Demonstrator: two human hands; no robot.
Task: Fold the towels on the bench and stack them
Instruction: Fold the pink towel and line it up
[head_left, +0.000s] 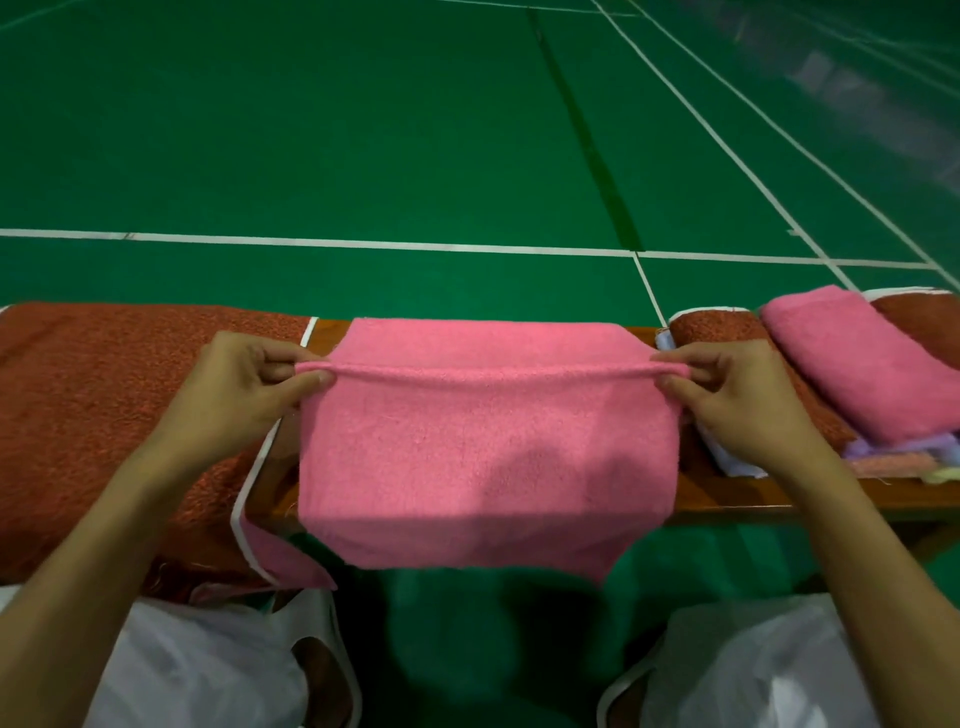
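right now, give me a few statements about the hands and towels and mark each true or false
1. The left hand and right hand both pinch the pink towel. True.
2. The stack on the right has a blue towel on top. False: a folded pink towel tops it.
3. A red-brown towel lies spread left of the left hand. True.
4. The held pink towel sits on the stack. False: it drapes over the bench, apart from the stack.

Pink towel (488, 441): terry cloth, matt, nubby pile. Rust-red towel (104, 415) left of it: coarser looped cloth, smooth white edging. Tabletop (753, 493): brown wood, varnished, slight gloss. Court floor (363, 130) beyond it: green, smooth, faint sheen. Bags (197, 670) below it: thin white plastic, crinkled, glossy.
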